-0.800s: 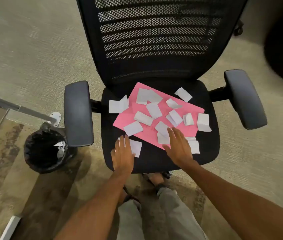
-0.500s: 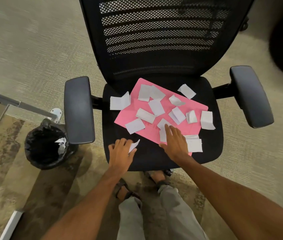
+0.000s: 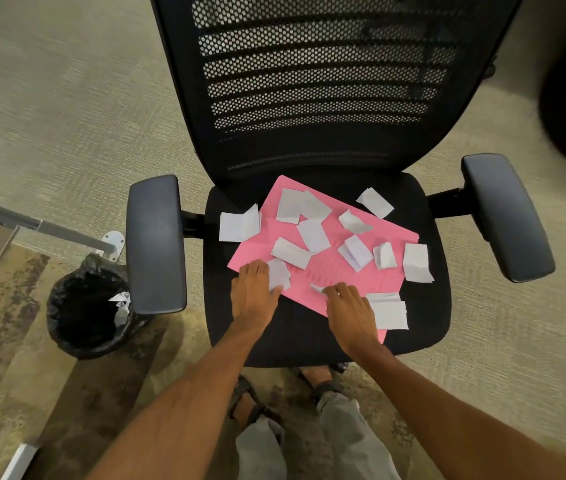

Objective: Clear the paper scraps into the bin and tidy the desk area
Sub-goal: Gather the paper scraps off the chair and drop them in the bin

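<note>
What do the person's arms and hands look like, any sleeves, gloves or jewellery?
Both forearms are bare, with no sleeve in view. The left hand and right hand wear no gloves, and no ring, watch or bracelet is visible. Nothing is marked on them.

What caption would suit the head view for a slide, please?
Both hands, left and right, gather white paper scraps off a pink sheet.
</note>
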{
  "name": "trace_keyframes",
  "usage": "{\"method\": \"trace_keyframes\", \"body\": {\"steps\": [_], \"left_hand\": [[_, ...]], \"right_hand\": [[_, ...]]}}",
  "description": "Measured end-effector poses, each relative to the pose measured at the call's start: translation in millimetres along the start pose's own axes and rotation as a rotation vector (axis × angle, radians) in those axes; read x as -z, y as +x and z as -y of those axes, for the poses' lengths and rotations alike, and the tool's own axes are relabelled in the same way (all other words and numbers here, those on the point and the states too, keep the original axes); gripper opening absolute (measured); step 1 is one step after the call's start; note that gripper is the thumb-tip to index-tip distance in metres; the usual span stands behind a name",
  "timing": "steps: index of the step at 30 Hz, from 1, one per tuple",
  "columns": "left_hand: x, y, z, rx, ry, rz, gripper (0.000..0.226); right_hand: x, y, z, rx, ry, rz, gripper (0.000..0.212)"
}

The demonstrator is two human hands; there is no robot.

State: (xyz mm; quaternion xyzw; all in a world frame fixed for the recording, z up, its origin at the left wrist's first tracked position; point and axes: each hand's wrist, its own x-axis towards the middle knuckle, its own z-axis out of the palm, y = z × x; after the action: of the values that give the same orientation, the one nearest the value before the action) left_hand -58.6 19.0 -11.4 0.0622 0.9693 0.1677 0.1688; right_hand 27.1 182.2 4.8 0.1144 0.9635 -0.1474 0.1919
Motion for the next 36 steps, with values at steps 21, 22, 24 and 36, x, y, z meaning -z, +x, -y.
{"method": "trace_keyframes", "body": {"steps": [21, 22, 24, 36], "left_hand": [[46, 85, 9, 0.116, -0.393, -0.072, 0.063], [47, 91, 8, 0.124, -0.375, -0.092, 0.065], [48, 100, 7, 0.158, -0.331, -0.093, 0.064], [50, 89, 3, 0.373, -0.162, 0.002, 0.058]], "right_hand": [[15, 103, 26, 0.058, -0.013, -0.09, 0.042], [11, 102, 27, 0.034, 0.012, -0.098, 0.043], [6, 101, 29, -0.022, 0.062, -0.105, 0.055], [-2, 106, 33, -0.077, 0.132, -0.138, 0.067]]}}
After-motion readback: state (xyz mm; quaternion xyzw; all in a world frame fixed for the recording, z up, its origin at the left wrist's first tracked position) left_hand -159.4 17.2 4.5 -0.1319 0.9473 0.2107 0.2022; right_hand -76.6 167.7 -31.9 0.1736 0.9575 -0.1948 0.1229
